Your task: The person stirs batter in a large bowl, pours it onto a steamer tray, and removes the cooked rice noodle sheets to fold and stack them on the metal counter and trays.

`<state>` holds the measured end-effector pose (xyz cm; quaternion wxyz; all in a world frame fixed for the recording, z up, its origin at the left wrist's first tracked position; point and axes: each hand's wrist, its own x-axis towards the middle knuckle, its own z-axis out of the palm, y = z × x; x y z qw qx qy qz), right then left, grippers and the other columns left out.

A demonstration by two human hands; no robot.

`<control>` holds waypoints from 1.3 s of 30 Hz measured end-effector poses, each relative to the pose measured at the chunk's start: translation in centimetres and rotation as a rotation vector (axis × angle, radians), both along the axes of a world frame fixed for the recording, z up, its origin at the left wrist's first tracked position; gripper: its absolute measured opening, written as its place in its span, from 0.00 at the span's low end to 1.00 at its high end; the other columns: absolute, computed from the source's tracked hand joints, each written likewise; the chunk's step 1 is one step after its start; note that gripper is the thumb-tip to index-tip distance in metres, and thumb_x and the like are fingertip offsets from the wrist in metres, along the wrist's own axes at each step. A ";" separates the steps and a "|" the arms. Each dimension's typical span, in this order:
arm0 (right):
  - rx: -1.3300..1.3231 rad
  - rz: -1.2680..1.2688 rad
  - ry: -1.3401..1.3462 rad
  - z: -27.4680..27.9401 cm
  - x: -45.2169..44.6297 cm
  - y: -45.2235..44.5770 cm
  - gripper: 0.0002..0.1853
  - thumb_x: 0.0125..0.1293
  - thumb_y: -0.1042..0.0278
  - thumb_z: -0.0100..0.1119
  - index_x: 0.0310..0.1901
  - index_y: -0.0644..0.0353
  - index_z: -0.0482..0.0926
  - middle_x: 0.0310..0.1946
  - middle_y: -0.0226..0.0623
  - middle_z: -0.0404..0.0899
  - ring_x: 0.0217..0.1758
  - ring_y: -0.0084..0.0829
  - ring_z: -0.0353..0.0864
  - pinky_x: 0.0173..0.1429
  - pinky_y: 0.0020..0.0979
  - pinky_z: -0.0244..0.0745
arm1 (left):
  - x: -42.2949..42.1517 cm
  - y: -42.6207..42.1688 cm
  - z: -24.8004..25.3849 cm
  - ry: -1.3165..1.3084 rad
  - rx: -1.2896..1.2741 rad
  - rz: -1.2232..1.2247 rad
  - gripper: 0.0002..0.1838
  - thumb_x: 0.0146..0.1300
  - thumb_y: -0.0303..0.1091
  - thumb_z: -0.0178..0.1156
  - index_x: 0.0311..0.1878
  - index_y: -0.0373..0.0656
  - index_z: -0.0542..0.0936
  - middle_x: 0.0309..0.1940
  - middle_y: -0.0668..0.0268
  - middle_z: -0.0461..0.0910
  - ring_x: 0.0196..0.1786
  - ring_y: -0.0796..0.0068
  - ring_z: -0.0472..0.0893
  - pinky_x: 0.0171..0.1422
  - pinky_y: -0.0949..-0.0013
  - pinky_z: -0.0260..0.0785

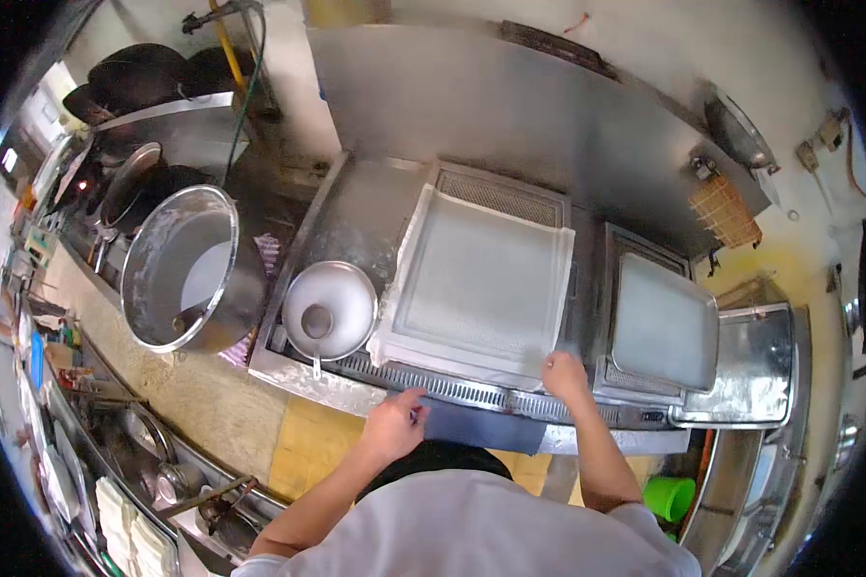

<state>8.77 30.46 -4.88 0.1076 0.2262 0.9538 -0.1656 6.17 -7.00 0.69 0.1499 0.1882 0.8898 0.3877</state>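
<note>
A large square frame with a pale cloth [481, 279] spread over it lies on the steel counter in front of me. My right hand [565, 375] is closed at the cloth's near right corner, its fingertips pinched on the edge. Near the counter's front edge, left of centre, my left hand [397, 423] has its fingers curled together; what they hold, if anything, is too small to name. To the left of the cloth sits a round metal bowl [356, 306] of white contents, with a small ladle [318, 322] resting in it.
A big metal pot [229, 288] with pale contents stands at the left. Right of the cloth is a tray [664, 322] with a whitish surface, then a shiny metal pan [755, 370]. A green container [669, 497] is low at the right. A wire basket [726, 212] hangs on the wall.
</note>
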 end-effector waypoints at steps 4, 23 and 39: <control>-0.232 0.003 0.198 2.3 1.3 -4.9 0.13 0.63 0.63 0.63 0.43 0.60 0.88 0.41 0.54 0.87 0.47 0.56 0.87 0.54 0.49 0.82 | 0.9 1.4 1.4 0.011 0.070 0.060 0.17 0.64 0.32 0.65 0.56 0.45 0.82 0.39 0.55 0.88 0.41 0.51 0.87 0.47 0.51 0.80; -0.448 1.000 0.719 19.2 -13.0 -41.5 0.44 0.60 0.74 0.68 0.78 0.61 0.60 0.74 0.53 0.62 0.73 0.53 0.70 0.70 0.46 0.74 | -1.0 -24.9 7.2 0.287 0.150 0.607 0.22 0.64 0.29 0.69 0.61 0.39 0.79 0.57 0.53 0.80 0.45 0.58 0.87 0.48 0.60 0.80; 0.634 1.167 0.398 25.9 -25.9 -54.9 0.12 0.66 0.62 0.64 0.32 0.62 0.87 0.30 0.51 0.87 0.36 0.48 0.90 0.42 0.46 0.85 | -11.3 -41.3 6.4 0.408 0.040 0.562 0.19 0.66 0.40 0.70 0.58 0.46 0.83 0.57 0.60 0.79 0.50 0.54 0.85 0.54 0.55 0.79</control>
